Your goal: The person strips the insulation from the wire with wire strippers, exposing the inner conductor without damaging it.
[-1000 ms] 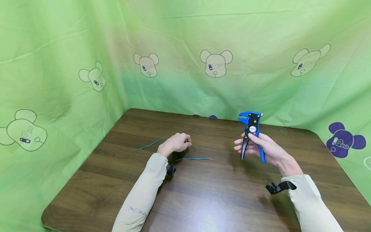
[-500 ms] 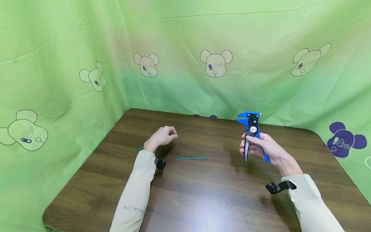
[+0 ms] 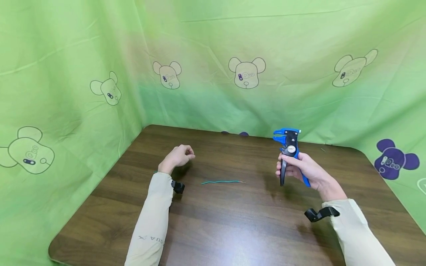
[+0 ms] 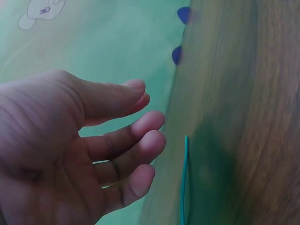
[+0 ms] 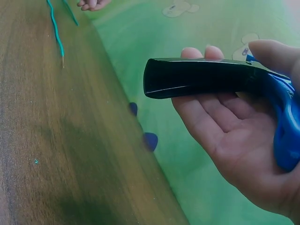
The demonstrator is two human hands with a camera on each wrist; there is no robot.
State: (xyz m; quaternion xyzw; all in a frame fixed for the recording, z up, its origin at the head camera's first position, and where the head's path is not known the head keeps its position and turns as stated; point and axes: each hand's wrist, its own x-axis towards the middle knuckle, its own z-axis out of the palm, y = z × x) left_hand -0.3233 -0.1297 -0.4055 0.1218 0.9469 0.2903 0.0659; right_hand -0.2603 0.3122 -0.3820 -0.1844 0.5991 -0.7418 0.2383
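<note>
My right hand [image 3: 307,171] grips a blue and black wire stripper [image 3: 290,140], upright above the right of the table, its jaws pointing left and apart. In the right wrist view the fingers lie under the black handle [image 5: 201,77], with the thumb over the tool. My left hand [image 3: 176,159] hovers at the left with loosely bent fingers, holding nothing. Beneath it lies a green wire [image 4: 184,183], mostly hidden by hand and wrist in the head view. Between the hands another green wire [image 3: 223,181] rests on the table, bare copper at its right end.
The brown wooden table [image 3: 213,221] has rounded corners. A green curtain [image 3: 206,103] with printed bear heads hangs along its back and sides. A thin scrap [image 3: 323,150] lies near the back right edge, and a tiny green bit [image 5: 36,161] shows in the right wrist view.
My left hand has moved left and slightly back, from near the middle wire to over the left one. The right hand has squeezed the stripper's handles slightly, then stayed nearly still.
</note>
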